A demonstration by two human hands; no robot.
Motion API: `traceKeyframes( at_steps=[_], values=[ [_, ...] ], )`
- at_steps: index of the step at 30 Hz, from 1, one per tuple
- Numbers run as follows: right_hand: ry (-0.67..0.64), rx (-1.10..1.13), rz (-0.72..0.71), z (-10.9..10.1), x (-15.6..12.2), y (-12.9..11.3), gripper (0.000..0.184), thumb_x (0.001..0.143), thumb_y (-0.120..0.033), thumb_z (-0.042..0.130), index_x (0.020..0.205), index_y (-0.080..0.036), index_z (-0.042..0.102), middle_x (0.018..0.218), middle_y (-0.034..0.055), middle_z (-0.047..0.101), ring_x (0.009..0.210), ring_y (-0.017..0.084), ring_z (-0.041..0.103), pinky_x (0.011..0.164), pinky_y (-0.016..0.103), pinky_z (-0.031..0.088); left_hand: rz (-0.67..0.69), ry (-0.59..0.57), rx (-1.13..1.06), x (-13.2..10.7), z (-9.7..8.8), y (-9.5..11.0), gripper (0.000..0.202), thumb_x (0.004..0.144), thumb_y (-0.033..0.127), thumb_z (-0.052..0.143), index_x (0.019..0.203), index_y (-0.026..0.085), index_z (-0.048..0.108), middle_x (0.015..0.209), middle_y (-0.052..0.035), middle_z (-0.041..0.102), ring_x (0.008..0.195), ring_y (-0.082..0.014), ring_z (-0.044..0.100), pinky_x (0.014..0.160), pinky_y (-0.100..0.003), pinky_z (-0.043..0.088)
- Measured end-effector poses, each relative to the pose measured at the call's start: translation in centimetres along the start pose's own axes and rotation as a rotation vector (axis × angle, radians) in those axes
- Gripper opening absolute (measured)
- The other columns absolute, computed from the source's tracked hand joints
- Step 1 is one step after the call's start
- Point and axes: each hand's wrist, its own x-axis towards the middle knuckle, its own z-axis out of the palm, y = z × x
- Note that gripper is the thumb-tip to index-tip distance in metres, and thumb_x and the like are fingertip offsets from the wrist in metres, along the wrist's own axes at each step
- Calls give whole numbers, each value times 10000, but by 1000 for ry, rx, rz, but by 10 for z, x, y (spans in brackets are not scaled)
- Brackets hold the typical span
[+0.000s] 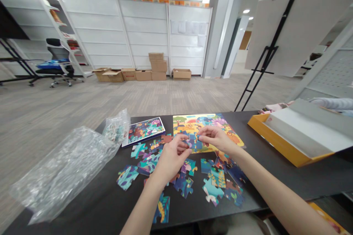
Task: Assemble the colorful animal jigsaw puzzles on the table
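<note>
- Jigsaw section (195,141), blue and purple with touches of yellow, is held up between the left hand (174,151) and the right hand (216,138), over the near part of a bright picture board (180,126). (Whether it is one piece or two already joined is hard to tell.)
- Right hand: thumb and forefinger pinch the section's right side.
- Left hand: fingers curl towards the section's left side, with the thumb stretched out on the near side; I cannot tell whether it pinches or only steadies.
- Good handling, in my judgement, means gripping the outer edges so the knobs and sockets can be seen, keeping both sides level, and checking that the pattern runs across the join before pressing. If a knob resists, turning it is better than forcing it, which could bend the edge. Pressing down on a flat surface would probably give firmer support than mid-air.
- Loose pieces lie nearer on the black table (104,205): a left cluster (149,162), a right cluster (213,190) with overlaps, and a lone piece (163,209) near the front edge. Spreading the overlaps would make shapes easier to compare.
- Picture card (147,130), left of the board, shares the pieces' teal and dark blue, so it may serve as a guide.
- Clear plastic bag (66,169) sprawls at the left; an open box (278,147) with yellow sides sits at the right.
</note>
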Motion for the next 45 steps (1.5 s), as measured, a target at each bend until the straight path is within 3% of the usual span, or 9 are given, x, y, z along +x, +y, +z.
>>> traceKeyframes(
  at_steps=[22,45],
  values=[
    [-32,-14,37,-6,1,9,326,789,-469,785,950,-192,729,743,10,676,608,123,601,587,263,486,46,74,533,-5,-4,7,284,849,291,674,1132,282,677,931,0,777,857,-211,738,776,-306,543],
    [-31,-26,70,-6,0,1,350,756,-460,811,948,-182,724,761,18,691,635,128,613,588,255,484,33,62,647,-7,-4,13,267,862,337,668,1125,285,668,980,-11,783,853,-228,734,724,-298,499]
  ],
)
